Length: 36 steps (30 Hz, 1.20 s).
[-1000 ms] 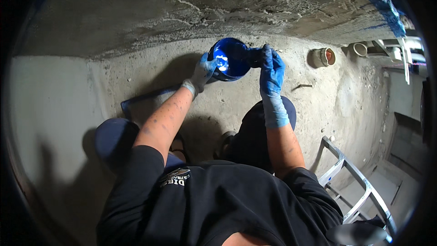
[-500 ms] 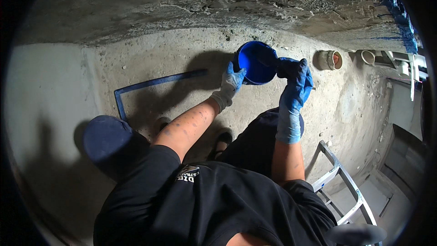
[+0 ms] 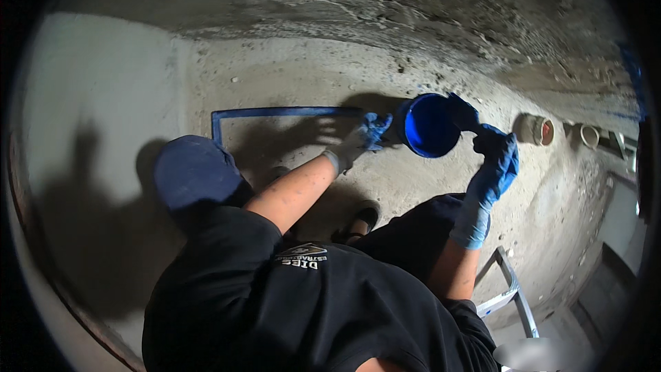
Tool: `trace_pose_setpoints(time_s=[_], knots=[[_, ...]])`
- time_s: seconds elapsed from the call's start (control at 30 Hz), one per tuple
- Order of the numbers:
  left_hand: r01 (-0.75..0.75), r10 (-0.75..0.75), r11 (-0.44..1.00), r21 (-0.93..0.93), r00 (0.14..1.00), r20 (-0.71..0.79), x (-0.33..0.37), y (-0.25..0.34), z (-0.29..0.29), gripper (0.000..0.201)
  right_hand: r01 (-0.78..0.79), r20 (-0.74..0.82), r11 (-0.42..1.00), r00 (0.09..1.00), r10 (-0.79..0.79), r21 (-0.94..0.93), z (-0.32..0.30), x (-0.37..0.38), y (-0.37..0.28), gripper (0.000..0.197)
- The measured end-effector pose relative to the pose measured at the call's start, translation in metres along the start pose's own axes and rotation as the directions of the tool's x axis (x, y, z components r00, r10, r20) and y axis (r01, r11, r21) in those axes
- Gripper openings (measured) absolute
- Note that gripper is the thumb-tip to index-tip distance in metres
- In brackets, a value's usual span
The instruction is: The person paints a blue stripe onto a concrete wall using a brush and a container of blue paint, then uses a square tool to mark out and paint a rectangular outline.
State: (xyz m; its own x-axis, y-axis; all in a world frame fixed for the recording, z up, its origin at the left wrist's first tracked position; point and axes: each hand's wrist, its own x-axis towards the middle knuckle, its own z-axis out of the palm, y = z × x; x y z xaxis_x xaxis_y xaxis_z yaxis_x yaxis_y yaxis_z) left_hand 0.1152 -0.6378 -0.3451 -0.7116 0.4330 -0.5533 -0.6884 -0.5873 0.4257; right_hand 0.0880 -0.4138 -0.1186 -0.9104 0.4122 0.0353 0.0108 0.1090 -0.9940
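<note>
A bucket (image 3: 428,127) of bright blue paint stands in front of me on the rough concrete floor. My right hand (image 3: 497,158), in a blue-stained glove, is closed around a paintbrush (image 3: 463,111). The brush's dark, paint-covered head overlaps the bucket's right rim; whether it touches the rim I cannot tell. To the left of the bucket is my left hand (image 3: 372,132), gloved and smeared blue. It is empty, with its fingers apart and clear of the bucket. Beyond it, a painted blue line (image 3: 282,111) runs along the floor and turns a corner at its left end.
A rough concrete wall (image 3: 289,3) rises at the far side, and a smooth pale wall (image 3: 103,83) stands at the left. Two pipe stubs, one with reddish material inside (image 3: 544,132) and an open one (image 3: 589,136), lie to the right. A metal ladder (image 3: 513,289) is at lower right.
My left hand has let go of the bucket's rim and moved left of it. The brush in my right hand shows more plainly over the bucket's right rim. The whole view has shifted.
</note>
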Motion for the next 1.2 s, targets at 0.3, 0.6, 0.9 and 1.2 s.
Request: trace_pose_setpoints(time_s=[0.3,0.6,0.9,1.2], knots=[[0.047,0.303,0.952,0.303,-0.295,-0.906,-0.068,0.076,-0.229,0.053,-0.003,0.1,0.996,0.995,0.013,-0.092,0.012,0.006,0.008,0.048],[0.299,0.104,0.954,0.016,-0.28,-0.954,-0.032,0.087,-0.237,0.043,-0.009,0.107,1.0,0.994,0.011,-0.02,0.001,0.009,0.032,0.045],[-0.369,0.688,0.701,0.61,0.128,-0.714,-0.069,0.098,-0.15,0.019,0.017,0.171,0.988,0.985,0.01,-0.155,0.003,0.032,0.047,0.035],[-0.749,0.894,0.442,0.494,0.325,-0.307,-0.213,0.208,-0.017,0.029,0.172,0.47,0.751,0.859,0.202,-0.638,0.015,0.05,0.1,0.04]])
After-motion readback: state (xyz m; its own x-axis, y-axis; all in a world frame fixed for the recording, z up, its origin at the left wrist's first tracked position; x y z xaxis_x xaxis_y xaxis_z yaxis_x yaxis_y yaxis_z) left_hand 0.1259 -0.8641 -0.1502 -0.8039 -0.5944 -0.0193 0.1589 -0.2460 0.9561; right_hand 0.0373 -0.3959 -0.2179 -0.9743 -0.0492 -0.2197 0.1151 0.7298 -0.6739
